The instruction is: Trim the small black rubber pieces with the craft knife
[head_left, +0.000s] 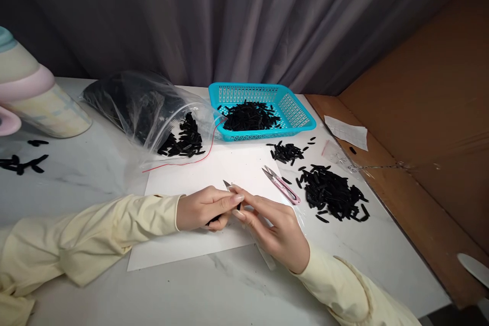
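My left hand [208, 209] is closed, with small black strips [213, 220] showing beneath its curled fingers. Its thumb and forefinger meet the fingertips of my right hand [273, 221] over a white sheet [179, 244]. One black piece [239, 206] is pinched where the fingertips meet. A slim pointed tool with a metal tip [226, 183] pokes out beyond the fingers. Its pale handle [267, 259] seems to run under my right palm; its exact kind is hidden. Pink-handled thread snips [281, 186] lie on the sheet's right edge, close to my right hand.
A turquoise basket [267, 135] holds many black strips. Left of it lies a clear plastic bag [141, 107] of them, with a red string [183, 164]. Loose piles [332, 193] sit at right. A tumbler [49, 102] stands left; a brown board [424, 91] borders the right.
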A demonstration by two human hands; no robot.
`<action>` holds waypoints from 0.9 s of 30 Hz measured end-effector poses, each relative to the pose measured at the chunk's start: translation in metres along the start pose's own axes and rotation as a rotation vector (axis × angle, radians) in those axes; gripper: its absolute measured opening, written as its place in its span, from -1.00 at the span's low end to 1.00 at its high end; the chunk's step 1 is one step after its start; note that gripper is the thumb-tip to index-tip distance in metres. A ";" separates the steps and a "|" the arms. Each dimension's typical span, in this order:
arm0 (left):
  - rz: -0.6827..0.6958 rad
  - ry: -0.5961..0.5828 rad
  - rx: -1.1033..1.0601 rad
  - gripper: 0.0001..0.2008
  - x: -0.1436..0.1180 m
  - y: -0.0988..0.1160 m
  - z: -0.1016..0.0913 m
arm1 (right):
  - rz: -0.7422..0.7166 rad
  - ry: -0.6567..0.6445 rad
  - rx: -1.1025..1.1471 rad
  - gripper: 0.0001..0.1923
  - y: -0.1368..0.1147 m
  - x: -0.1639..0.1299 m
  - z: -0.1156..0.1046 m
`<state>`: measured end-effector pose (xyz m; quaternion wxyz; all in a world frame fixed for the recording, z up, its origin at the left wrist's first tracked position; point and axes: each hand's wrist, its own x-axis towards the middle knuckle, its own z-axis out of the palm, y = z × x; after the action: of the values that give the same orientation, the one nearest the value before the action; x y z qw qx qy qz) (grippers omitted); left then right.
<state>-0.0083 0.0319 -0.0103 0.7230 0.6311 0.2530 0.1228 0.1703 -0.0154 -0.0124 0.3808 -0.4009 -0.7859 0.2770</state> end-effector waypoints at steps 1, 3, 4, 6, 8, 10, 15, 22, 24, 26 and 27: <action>0.002 -0.007 0.002 -0.58 0.000 0.000 0.000 | 0.015 -0.015 0.012 -0.60 -0.001 0.001 0.000; -0.002 -0.017 0.009 -0.57 0.000 0.000 -0.001 | 0.046 -0.043 0.029 -0.59 -0.003 0.001 -0.001; -0.006 -0.022 0.008 -0.56 0.000 0.000 -0.001 | 0.060 -0.053 0.035 -0.59 -0.004 0.002 -0.001; -0.007 -0.035 -0.012 -0.56 0.000 -0.001 -0.001 | 0.081 -0.061 0.050 -0.58 -0.004 0.002 -0.001; -0.006 -0.042 -0.045 -0.56 0.000 -0.002 -0.001 | 0.084 -0.060 0.070 -0.59 -0.004 0.002 -0.002; -0.012 -0.038 -0.070 -0.56 0.000 -0.002 -0.001 | 0.067 -0.054 0.096 -0.59 -0.002 0.002 -0.002; -0.025 0.001 -0.079 -0.55 0.000 -0.001 -0.001 | 0.059 -0.046 0.107 -0.59 0.001 0.001 -0.003; 0.022 0.078 -0.053 -0.62 0.000 0.000 0.002 | 0.040 -0.029 0.124 -0.67 0.001 0.003 -0.004; 0.032 0.113 -0.056 -0.63 -0.001 0.000 0.002 | 0.027 -0.013 0.107 -0.66 0.002 0.003 -0.004; 0.033 0.145 -0.054 -0.62 -0.001 0.000 0.001 | 0.020 0.010 0.077 -0.67 0.003 0.002 -0.004; 0.029 0.153 -0.051 -0.62 -0.001 0.000 0.001 | 0.019 0.021 0.060 -0.70 0.003 0.003 -0.005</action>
<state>-0.0084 0.0310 -0.0101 0.7154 0.6050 0.2949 0.1875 0.1743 -0.0112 -0.0111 0.3983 -0.3995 -0.7694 0.2995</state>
